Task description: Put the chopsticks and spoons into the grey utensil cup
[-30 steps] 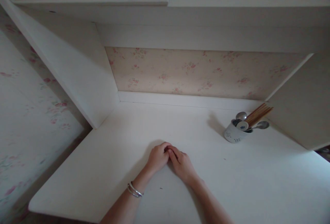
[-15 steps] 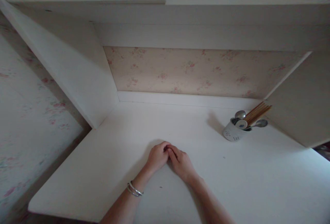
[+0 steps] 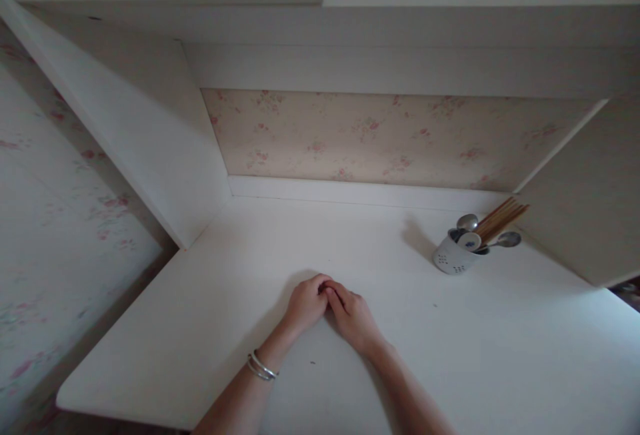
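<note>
- White, flower-printed wallpaper (image 3: 107, 211) is what we see at the far left, next to a plain side panel (image 3: 135, 128).
- Two silvery bangles (image 3: 261, 367) circle the left wrist, over the white table (image 3: 130, 355).
- The left hand (image 3: 306, 303) rests on the table; we see its fingers curled in and lapped with the other hand's, gripping no object in sight.
- Between the forearms we notice a small dark speck (image 3: 313, 362) on the table.
- The right hand (image 3: 353, 318) touches the left, its fingers closed in too. Compared with a second ago, we find neither hand moved; only the view has shifted slightly. So no object has been taken up, and both hands stay at rest.
- The pale pierced cup (image 3: 450, 260) stands upright toward the back right, well apart from the right hand, just where it was.
- In it lean metal spoons (image 3: 468, 223), a round white end (image 3: 470, 242), perhaps a handle but too small for us to tell, and brown chopsticks (image 3: 501, 220).
</note>
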`<state>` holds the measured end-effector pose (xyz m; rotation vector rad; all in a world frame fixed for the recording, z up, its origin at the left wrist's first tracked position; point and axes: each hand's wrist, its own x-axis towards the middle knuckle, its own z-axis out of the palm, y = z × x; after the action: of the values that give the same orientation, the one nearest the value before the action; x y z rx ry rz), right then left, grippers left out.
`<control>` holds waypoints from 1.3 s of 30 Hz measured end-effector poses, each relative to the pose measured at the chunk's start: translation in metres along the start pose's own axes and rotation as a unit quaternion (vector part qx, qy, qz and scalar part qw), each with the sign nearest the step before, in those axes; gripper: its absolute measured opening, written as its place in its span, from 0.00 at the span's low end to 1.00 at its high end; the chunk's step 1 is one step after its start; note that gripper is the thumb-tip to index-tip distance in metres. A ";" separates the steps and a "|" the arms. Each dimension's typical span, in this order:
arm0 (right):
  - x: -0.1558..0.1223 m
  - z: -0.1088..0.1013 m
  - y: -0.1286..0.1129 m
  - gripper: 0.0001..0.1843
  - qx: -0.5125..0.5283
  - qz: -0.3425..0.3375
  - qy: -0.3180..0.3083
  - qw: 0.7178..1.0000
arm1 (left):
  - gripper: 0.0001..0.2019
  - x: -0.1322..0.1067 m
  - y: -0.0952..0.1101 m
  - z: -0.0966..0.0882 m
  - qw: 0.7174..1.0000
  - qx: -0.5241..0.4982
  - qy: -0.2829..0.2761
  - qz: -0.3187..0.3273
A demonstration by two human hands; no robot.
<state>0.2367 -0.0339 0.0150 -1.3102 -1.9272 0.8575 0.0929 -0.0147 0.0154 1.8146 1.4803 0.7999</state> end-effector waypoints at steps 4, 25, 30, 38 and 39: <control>0.000 0.001 0.002 0.20 0.003 -0.010 0.004 1.000 | 0.15 0.000 -0.001 0.000 1.000 0.003 0.002 -0.002; -0.001 0.002 0.003 0.19 -0.008 -0.011 0.002 1.000 | 0.15 0.000 -0.001 0.001 1.000 0.016 0.002 0.002; -0.001 0.000 0.000 0.20 -0.001 -0.005 -0.001 1.000 | 0.15 0.000 -0.002 0.001 1.000 0.016 0.002 0.003; -0.001 -0.001 -0.002 0.20 0.001 -0.006 -0.002 1.000 | 0.15 -0.001 0.000 0.000 1.000 0.002 0.002 0.003; -0.002 0.000 -0.003 0.20 0.004 -0.008 -0.003 1.000 | 0.15 -0.001 0.001 0.000 1.000 0.003 0.003 0.002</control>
<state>0.2358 -0.0362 0.0174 -1.2871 -1.9354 0.8604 0.0929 -0.0155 0.0159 1.8205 1.4841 0.8036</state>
